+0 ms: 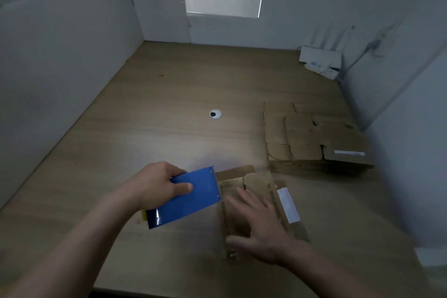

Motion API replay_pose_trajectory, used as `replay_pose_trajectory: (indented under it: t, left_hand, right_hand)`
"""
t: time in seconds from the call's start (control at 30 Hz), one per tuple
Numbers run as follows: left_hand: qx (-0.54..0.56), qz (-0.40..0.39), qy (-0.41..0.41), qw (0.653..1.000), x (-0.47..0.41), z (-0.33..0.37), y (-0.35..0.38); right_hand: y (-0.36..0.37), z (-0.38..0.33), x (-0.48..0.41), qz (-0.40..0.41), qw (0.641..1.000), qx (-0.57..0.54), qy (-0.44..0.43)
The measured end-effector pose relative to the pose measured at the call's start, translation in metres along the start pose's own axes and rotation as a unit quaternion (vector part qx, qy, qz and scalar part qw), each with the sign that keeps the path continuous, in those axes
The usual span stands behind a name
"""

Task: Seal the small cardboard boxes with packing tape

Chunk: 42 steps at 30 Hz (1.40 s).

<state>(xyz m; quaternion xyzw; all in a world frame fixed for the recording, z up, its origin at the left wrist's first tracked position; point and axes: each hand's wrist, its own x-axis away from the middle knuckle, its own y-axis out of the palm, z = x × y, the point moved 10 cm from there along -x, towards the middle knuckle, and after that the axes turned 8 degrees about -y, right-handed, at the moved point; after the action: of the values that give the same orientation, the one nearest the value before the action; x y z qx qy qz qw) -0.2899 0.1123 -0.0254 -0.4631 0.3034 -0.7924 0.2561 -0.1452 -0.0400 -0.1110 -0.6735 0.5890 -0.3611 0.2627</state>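
A small cardboard box (256,184) lies near the front of the wooden desk, its top shiny with tape and a white label on its right side. My right hand (261,225) lies flat on the box, fingers straight and spread, blurred by motion. My left hand (159,184) grips a blue tape dispenser (186,198) just left of the box, thumb on top of its blue face. A bit of yellow shows at the dispenser's lower left end.
A pile of flattened cardboard boxes (312,135) lies at the right of the desk (145,116). A round cable grommet (215,114) sits mid-desk. A white router (319,60) with a cable stands in the back right corner. White partitions wall the desk.
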Motion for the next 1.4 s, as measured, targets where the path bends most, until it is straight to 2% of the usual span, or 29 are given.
replay_pose_trajectory:
  t: [0.07, 0.1, 0.13, 0.2, 0.3, 0.33, 0.5, 0.77, 1.0, 1.07, 1.2, 1.4]
  left_hand:
    - [-0.002, -0.006, 0.025, 1.0, 0.003, 0.009, -0.002]
    - [-0.003, -0.009, 0.037, 0.999, 0.005, 0.014, -0.003]
    - [-0.002, -0.013, 0.048, 0.999, 0.006, 0.02, -0.003]
    - [0.006, -0.021, 0.068, 0.997, 0.008, 0.033, -0.003]
    - [0.008, -0.03, 0.09, 0.995, 0.011, 0.049, -0.002]
    - [0.006, -0.033, 0.093, 0.995, 0.011, 0.053, -0.002]
    - [0.004, -0.037, 0.102, 0.994, 0.011, 0.062, 0.001]
    - [0.014, -0.046, 0.115, 0.992, 0.007, 0.068, 0.012]
    - [0.038, -0.052, 0.11, 0.992, -0.003, 0.067, 0.02]
    - [0.059, -0.056, 0.109, 0.991, -0.007, 0.063, 0.02]
    - [0.146, -0.06, 0.101, 0.982, -0.016, 0.054, 0.024]
    - [0.167, -0.058, 0.064, 0.982, -0.03, 0.015, 0.012]
  right_hand:
    - [-0.046, 0.015, 0.002, 0.178, 0.973, -0.139, 0.05]
    - [-0.059, 0.023, 0.002, 0.223, 0.946, -0.221, 0.081]
    - [-0.062, 0.025, -0.002, 0.225, 0.919, -0.307, 0.106]
    - [-0.055, 0.021, -0.012, 0.168, 0.878, -0.43, 0.126]
    - [-0.05, 0.016, -0.013, 0.137, 0.811, -0.551, 0.141]
    - [-0.05, 0.016, -0.012, 0.14, 0.799, -0.568, 0.142]
    - [-0.049, 0.027, -0.008, 0.153, 0.824, -0.526, 0.143]
    - [-0.036, 0.045, 0.004, 0.14, 0.817, -0.526, 0.191]
    - [-0.034, 0.056, 0.001, 0.168, 0.79, -0.552, 0.205]
    - [-0.041, 0.062, -0.002, 0.183, 0.801, -0.534, 0.2]
    - [-0.072, 0.066, -0.015, 0.18, 0.853, -0.46, 0.17]
    - [-0.11, 0.118, -0.013, 0.239, 0.852, -0.407, 0.227]
